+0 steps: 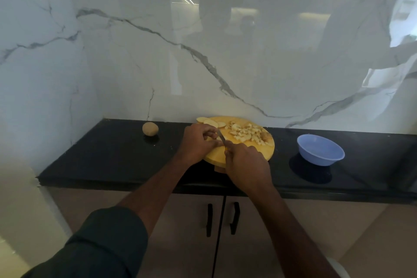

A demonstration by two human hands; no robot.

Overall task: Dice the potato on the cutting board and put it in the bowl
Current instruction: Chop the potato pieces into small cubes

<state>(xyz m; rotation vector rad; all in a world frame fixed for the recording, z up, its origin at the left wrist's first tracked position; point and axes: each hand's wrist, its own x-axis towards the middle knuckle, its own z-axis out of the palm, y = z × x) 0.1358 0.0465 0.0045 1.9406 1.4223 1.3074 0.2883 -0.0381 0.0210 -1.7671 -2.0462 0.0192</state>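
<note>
The right hand (pixel 246 162) is gripping the handle of a small steel-bladed knife (pixel 221 137), its blade reaching away from the hand toward the left hand (pixel 198 142). The left hand is curling its fingers over a potato piece, which the fingers are hiding almost wholly, on the near-left part of the round yellow wooden cutting board (pixel 259 149).

Beyond the left hand, a few pale oval potato slices (pixel 211 122) are waiting at the board's far edge. Beyond the right hand, a heap of small diced potato cubes (pixel 246 133) is lying on the board. Well off to the right of the right hand, the light blue plastic bowl (pixel 320 150) is standing on the black polished counter (pixel 112 160), seemingly with no dice in it yet. A whole brown unpeeled potato (pixel 150 129) is sitting to the left of the left hand.

The dicing looks partly done. To cut well, the left fingertips should be staying tucked back from the blade, and the cuts should be matching the size of the cubes already made.
</note>
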